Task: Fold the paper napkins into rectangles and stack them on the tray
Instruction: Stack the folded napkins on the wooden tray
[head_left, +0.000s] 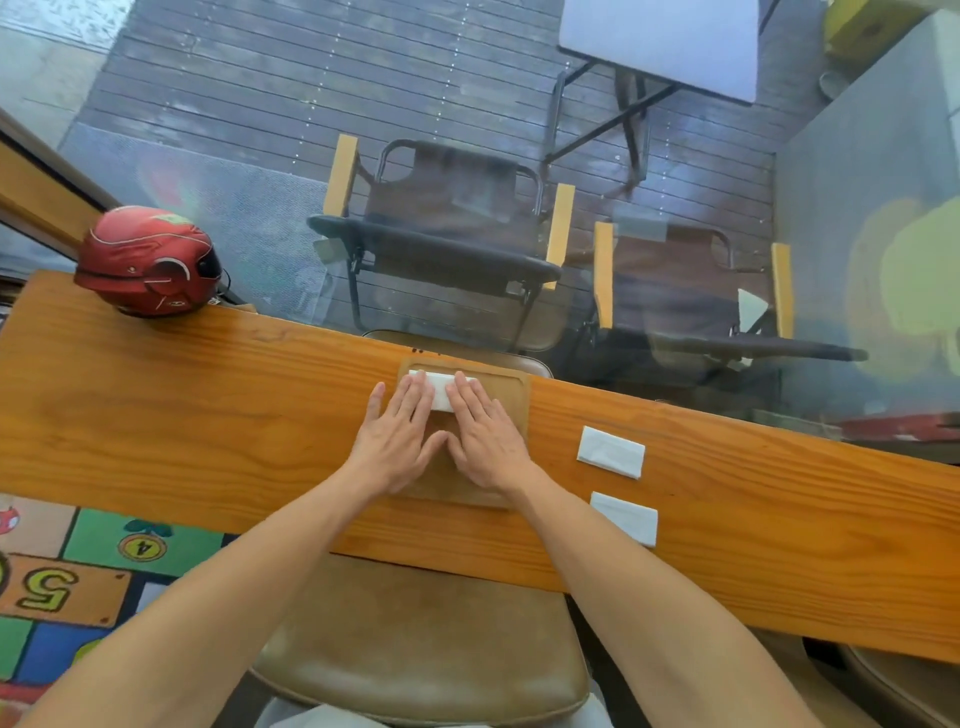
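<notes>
Two folded napkins: near one (625, 518) and farther one (611, 451) are being left lying apart on the wooden counter (208, 415), at 3 o'clock of the hands.
Left hand (397, 441): is being pressed flat, fingers spread, gripping nothing.
Right hand (485, 436): likewise being pressed flat.
Napkin on tray (441, 392): is being held down at the 12 o'clock end of the tray (519, 395).
Helmet (148, 260): is being kept at 10 o'clock.

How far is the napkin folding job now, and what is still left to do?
Done: one folded napkin lies on the wooden tray. In hand: the left hand and right hand lie flat and open on it, apparently pressing. Left: two napkins on the counter to the right, the farther napkin and the nearer napkin, look already folded but not yet stacked.
</notes>
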